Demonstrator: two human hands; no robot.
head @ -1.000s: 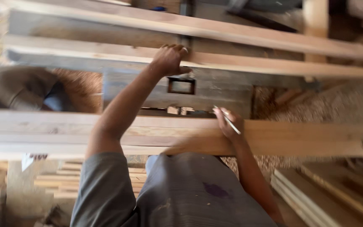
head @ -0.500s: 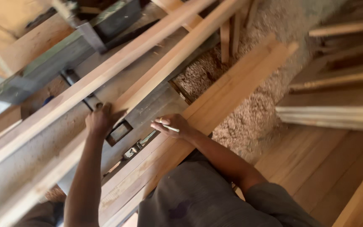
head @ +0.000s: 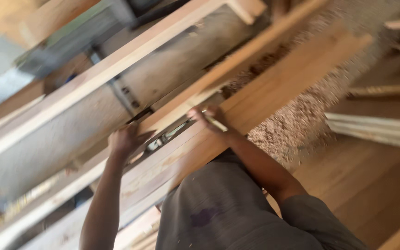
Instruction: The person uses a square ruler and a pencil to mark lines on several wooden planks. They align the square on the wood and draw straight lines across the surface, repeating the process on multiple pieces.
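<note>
My left hand (head: 127, 140) rests with fingers spread on a narrow wooden strip (head: 237, 62) that crosses a grey machine table (head: 61, 134). My right hand (head: 209, 119) grips a thin pencil-like stick (head: 215, 123) and lies on a wide light plank (head: 274, 85) that runs diagonally toward the top right. Both forearms reach out from my grey shirt (head: 228, 208) at the bottom. The view is motion-blurred.
Another long wooden strip (head: 116, 65) lies across the machine table further away. Sawdust (head: 297, 122) is heaped on the floor at the right. Stacked boards (head: 376, 127) lie at the right edge, with more planks beneath my body.
The view has kept swinging, so planks now run more steeply. My left hand stays on the narrow strip and my right hand stays on the wide plank with the stick.
</note>
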